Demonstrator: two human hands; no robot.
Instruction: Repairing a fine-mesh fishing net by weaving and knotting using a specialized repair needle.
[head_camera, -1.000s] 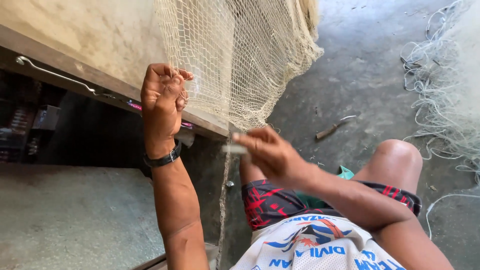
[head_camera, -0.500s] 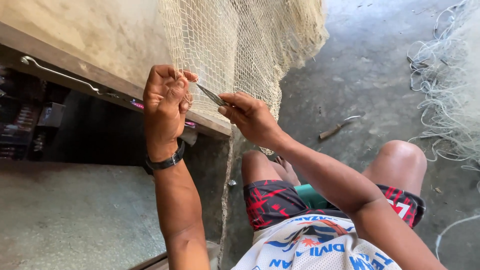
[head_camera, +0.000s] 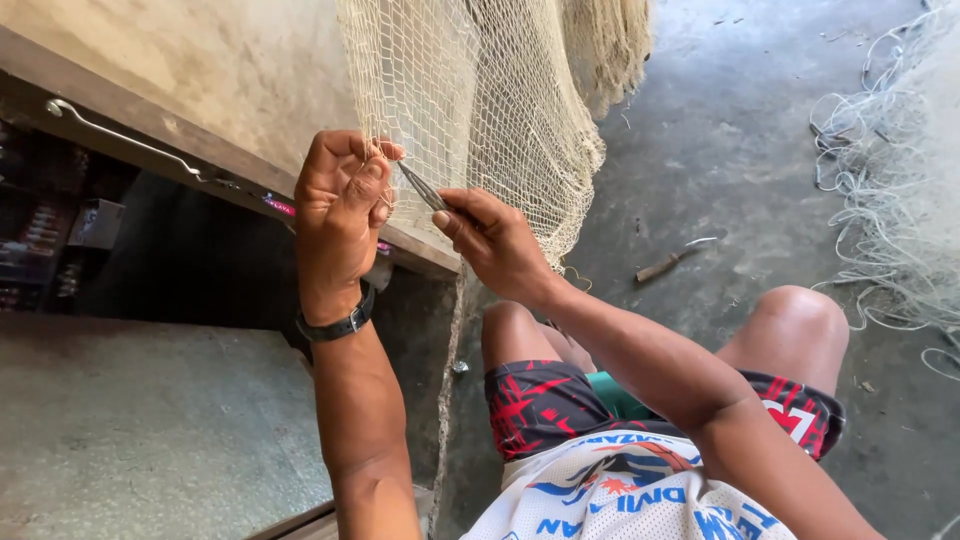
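Netting (head_camera: 480, 110), beige mesh, hangs down over the wooden ledge (head_camera: 200, 170) right in front of me. My left hand (head_camera: 340, 205) has its fingers curled shut, pinching a bunch of mesh at the net's left edge. My right hand (head_camera: 495, 240) is closed on a slim netting needle (head_camera: 420, 187); its tip points up-left and sits just beside my left fingertips, against the mesh. I see a black wristband (head_camera: 335, 322) on my left wrist.

Around: a metal bar (head_camera: 120, 135) is fixed along the ledge, with dark shelving (head_camera: 60, 230) under it, contents too dim to tell. A grey slab (head_camera: 140, 430) sits low left. A loose pile of pale line (head_camera: 890, 180) lies on the concrete floor (head_camera: 720, 150) at right, well apart from my hands, cut off by the frame edge. A small stick-like tool (head_camera: 665, 263) lies on the floor beyond my knee (head_camera: 795, 315).

Hidden: the needle's rear end is inside my right fist. I can't tell whether twine runs off the needle. The net's top is out of frame, and its lower edge drops behind my right forearm.
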